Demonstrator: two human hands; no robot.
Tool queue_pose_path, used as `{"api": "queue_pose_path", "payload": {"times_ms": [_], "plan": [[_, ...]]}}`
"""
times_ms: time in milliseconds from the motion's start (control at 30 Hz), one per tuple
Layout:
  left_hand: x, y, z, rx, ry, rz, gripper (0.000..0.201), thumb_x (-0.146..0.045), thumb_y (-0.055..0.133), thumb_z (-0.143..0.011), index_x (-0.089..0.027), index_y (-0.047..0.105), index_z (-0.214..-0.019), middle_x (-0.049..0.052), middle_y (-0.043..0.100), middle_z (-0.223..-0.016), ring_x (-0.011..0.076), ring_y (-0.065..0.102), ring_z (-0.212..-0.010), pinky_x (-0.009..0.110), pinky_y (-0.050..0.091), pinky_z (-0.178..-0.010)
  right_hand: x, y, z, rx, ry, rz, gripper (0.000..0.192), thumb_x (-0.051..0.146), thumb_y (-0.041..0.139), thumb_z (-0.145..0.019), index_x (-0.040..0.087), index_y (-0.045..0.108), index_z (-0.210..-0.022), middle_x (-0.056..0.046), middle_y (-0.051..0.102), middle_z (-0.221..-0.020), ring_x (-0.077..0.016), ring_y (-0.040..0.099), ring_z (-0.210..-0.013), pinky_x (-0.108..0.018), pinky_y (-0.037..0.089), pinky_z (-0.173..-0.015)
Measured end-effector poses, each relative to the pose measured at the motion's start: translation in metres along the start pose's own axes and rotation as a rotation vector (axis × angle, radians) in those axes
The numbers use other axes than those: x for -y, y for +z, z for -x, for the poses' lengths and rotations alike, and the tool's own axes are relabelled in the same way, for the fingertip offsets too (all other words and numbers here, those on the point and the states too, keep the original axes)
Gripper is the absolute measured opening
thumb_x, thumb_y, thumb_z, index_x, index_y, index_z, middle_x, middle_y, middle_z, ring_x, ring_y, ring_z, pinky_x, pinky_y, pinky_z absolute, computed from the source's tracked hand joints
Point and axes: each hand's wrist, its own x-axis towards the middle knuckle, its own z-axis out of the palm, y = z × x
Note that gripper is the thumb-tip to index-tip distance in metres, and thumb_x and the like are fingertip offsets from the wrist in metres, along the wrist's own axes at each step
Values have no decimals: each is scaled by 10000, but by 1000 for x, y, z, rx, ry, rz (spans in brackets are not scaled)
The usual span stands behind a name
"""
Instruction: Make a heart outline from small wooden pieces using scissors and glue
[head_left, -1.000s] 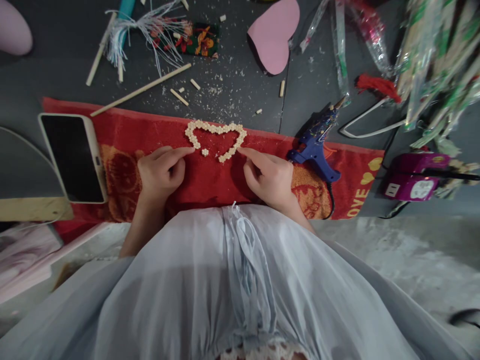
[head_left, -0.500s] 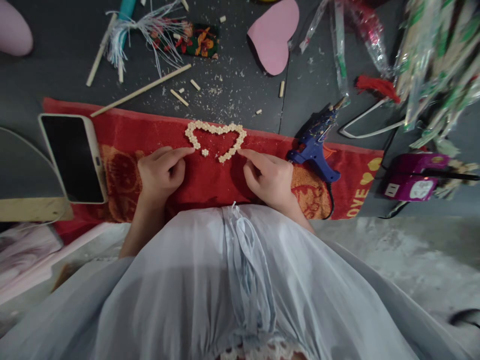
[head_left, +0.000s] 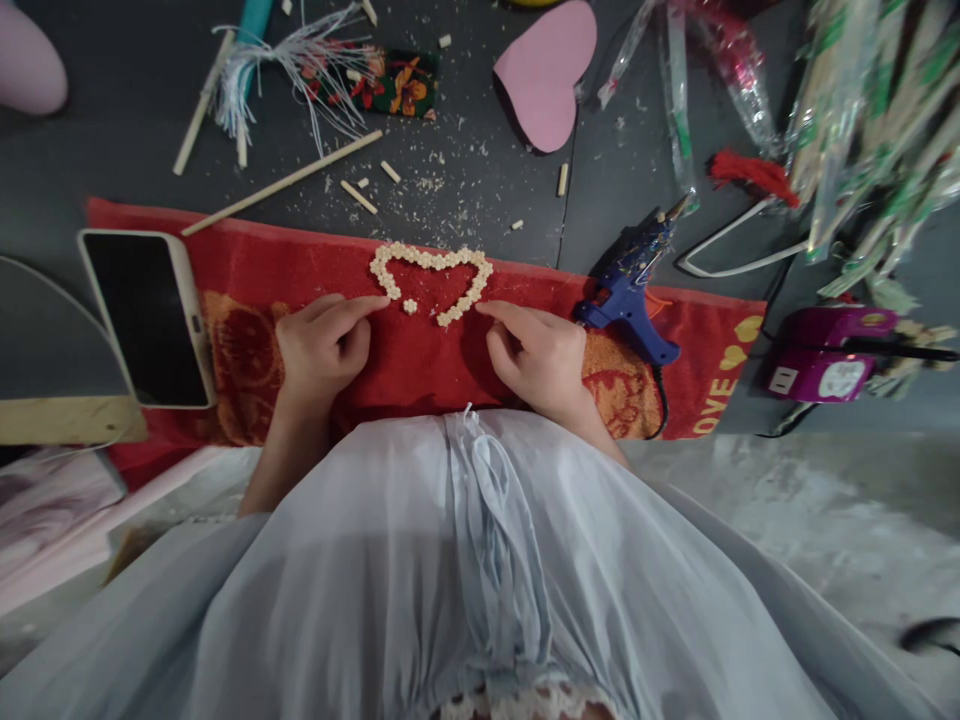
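Observation:
Pale, bead-like pieces form a heart-shaped outline (head_left: pixel 439 261) on the red towel (head_left: pixel 420 375), with gaps low on its left side and at the bottom. A small flower-shaped cluster (head_left: pixel 409 306) lies apart from the chain, near the left gap. My left hand (head_left: pixel 322 345) rests on the towel, its index finger stretched to the outline's left end, seemingly touching it. On the other side, my right hand (head_left: pixel 536 350) points its index finger at the outline's right edge, very close to it. The other fingers of both hands are curled, and neither hand holds anything.
Right of my hands lies a blue glue gun (head_left: pixel 628 300), its cord running down. A phone (head_left: pixel 150 318) lies at left. Beyond are a pink heart cutout (head_left: pixel 547 75), a thin stick (head_left: pixel 285 182) and short stick pieces. Wrapped sticks (head_left: pixel 862 120) and a purple power socket (head_left: pixel 832 352) sit at right.

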Motion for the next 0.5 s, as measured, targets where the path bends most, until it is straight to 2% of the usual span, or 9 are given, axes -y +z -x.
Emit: {"api": "queue_pose_path", "payload": {"times_ms": [167,500], "plan": [[1,1,0,-30,37,4,314,-219,508,-874,-362,757,-1001,-9,708,-717,160,659,-644,294,476,-631,1,0,0,-2,-1,3,366,187,430,-893,175,774,-1017,-27,763,-750,-126,676,-624,-229,467,-580],[0,0,1,14,-33,34,304,-231,502,-891,-339,758,-1013,10,711,-745,168,667,-675,296,491,-660,0,0,0,-14,-14,4,363,177,426,-898,176,771,-1012,-12,752,-728,-115,662,-608,-221,453,-575]]}}
